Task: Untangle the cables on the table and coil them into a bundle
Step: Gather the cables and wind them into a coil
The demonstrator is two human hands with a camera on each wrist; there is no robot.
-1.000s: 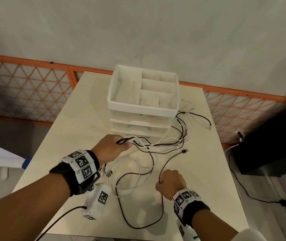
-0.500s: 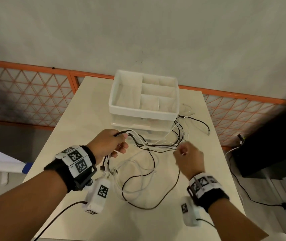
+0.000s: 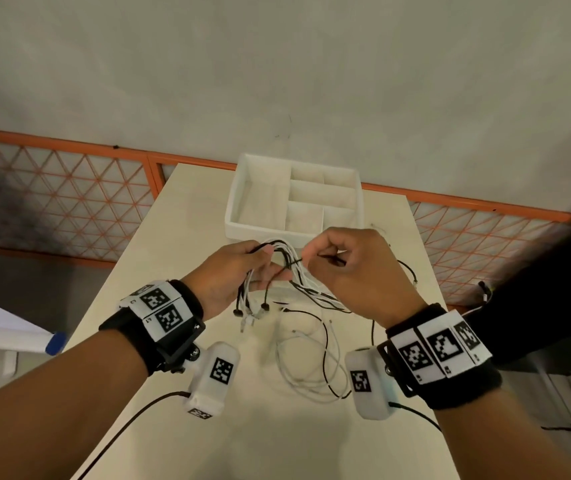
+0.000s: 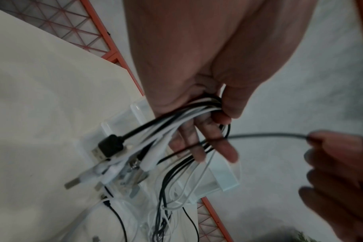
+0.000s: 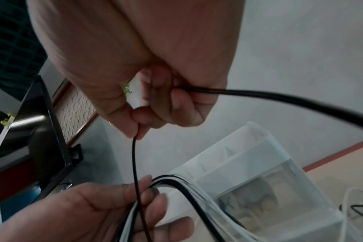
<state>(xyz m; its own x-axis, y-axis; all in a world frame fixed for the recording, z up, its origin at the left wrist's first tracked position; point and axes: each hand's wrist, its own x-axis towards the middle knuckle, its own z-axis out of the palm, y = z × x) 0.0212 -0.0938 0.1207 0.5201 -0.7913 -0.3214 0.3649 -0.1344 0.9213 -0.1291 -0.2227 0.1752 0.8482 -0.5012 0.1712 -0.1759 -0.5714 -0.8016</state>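
Both hands are raised above the table in front of the white organiser. My left hand (image 3: 242, 268) (image 4: 205, 124) grips a bunch of black and white cables (image 3: 284, 261) (image 4: 176, 117), looped over its fingers with the USB plugs (image 3: 249, 313) (image 4: 108, 147) dangling below. My right hand (image 3: 339, 261) (image 5: 155, 104) pinches one black cable (image 5: 135, 163) (image 4: 265, 135) between thumb and forefinger, right beside the left hand's bunch. The rest of the cables (image 3: 312, 358) trails down in loose loops onto the table.
A white drawer organiser (image 3: 294, 199) with an open compartment tray stands at the table's (image 3: 180, 237) far end, just behind the hands. An orange lattice railing (image 3: 69, 188) runs behind the table. A dark unit (image 3: 554, 289) stands to the right, with a black cord on the floor.
Both hands have risen off the table. The right hand travelled from the near right, along the black cable, up to the left hand's bunch. The loose loops on the table have shrunk.
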